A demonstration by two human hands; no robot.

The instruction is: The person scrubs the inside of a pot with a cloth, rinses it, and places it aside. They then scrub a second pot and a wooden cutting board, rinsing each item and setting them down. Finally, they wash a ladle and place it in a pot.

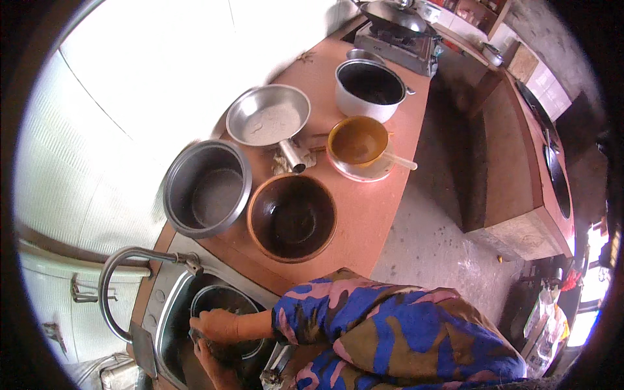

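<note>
A metal sink [168,336] lies before me at the lower left. In it stands a round dark basin [234,288] with a pale rim. Over the basin my right hand [214,324] is curled, knuckles up. My left hand [207,358] is close below it in the picture, its fingers near those of the right. Between the hands is something small and dark, too blurred to name; whether either hand grips it is not clear. A curved metal faucet [109,292] arches over the sink, its spout end above the sink's edge near the basin.
On the counter [358,229] stand a brown glazed bowl [292,219], a grey pot [209,190], a metal pan [268,117] holding pale powder, a yellow-brown bowl [358,139] on a plate, and a white pot [368,105]. A gas stove [397,46] bears a lidded wok [397,17].
</note>
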